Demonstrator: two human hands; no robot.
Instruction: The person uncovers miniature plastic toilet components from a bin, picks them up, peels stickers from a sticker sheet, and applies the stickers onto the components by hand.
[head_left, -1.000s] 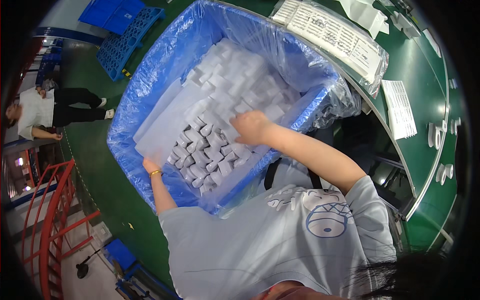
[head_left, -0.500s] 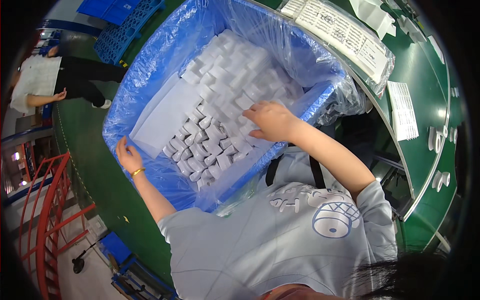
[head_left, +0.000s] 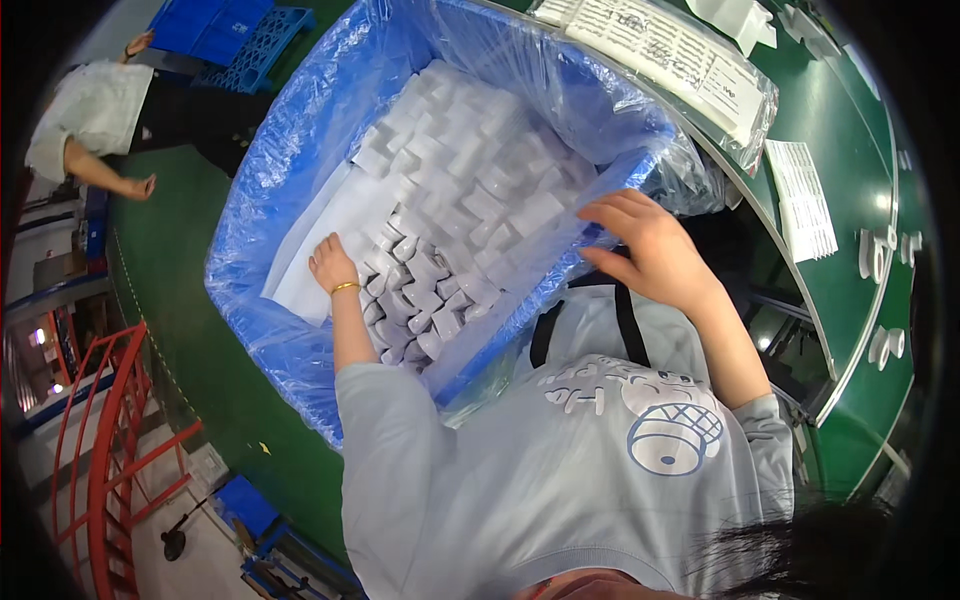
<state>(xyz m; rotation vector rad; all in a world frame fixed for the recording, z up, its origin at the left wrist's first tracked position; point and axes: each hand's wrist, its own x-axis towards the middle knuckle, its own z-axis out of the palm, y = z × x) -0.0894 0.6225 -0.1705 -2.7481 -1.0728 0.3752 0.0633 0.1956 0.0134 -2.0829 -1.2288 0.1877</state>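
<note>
A large blue bin (head_left: 290, 130) lined with clear plastic film stands before me. Inside are rows of white moulded plastic parts (head_left: 425, 290). A thin translucent sheet (head_left: 480, 160) covers the far and right rows, while the near-left ones lie bare and glossy. My left hand (head_left: 333, 263) is inside the bin, its fingers extended on a white sheet (head_left: 315, 225) along the left side. Above the right rim of the bin is my right hand (head_left: 650, 248), thumb and fingers apart, with nothing visible between them; whether it touches the liner is unclear.
At the right runs a curved green-topped table (head_left: 800, 110) with a bagged stack of printed sheets (head_left: 680, 65), a paper label sheet (head_left: 800, 200) and several white parts (head_left: 885, 345). Another person (head_left: 95, 120) stands at far left by a blue crate (head_left: 205, 30). Red railings (head_left: 110, 450) rise at lower left.
My left hand has moved from the bin's left rim inward onto the white sheet. My right hand has drawn back rightward from the covered parts to the rim. The other person has shifted.
</note>
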